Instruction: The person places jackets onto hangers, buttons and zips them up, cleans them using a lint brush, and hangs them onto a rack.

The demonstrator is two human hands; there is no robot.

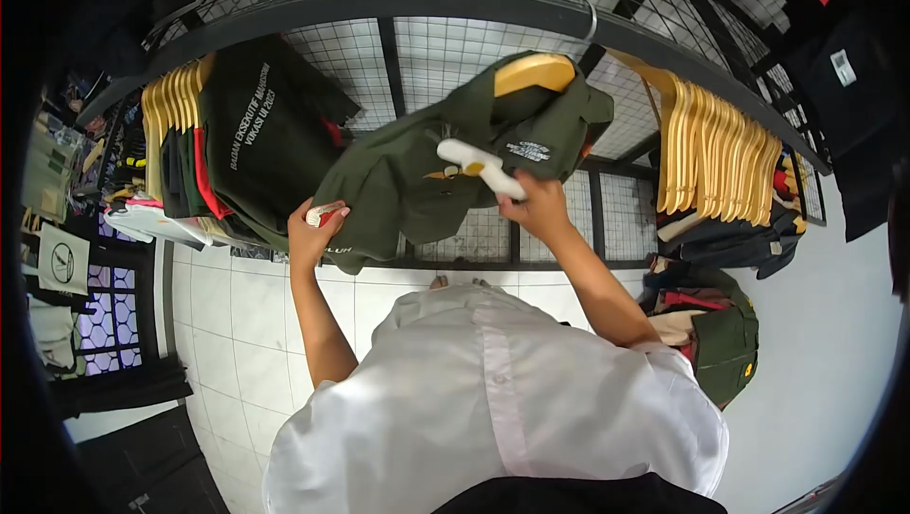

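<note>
A dark green garment [408, 173] hangs on a wooden hanger [536, 73] from the black rail, its sleeve stretched toward the left. My left hand [318, 229] is closed on the end of that sleeve, where a bit of red and white shows. In my right hand [540, 206] is a white handheld tool [479, 165] with a yellowish part, held by its lower end in front of the garment. The tool's upper end points left over the green cloth. White lettering marks the garment's chest.
Dark garments with white print [251, 116] hang at the left. Many wooden hangers [716, 149] with clothes are at the right, under the black rail [445, 0]. Behind is wire mesh. More green clothing [725, 343] hangs at the lower right. The floor [232, 324] is white tile.
</note>
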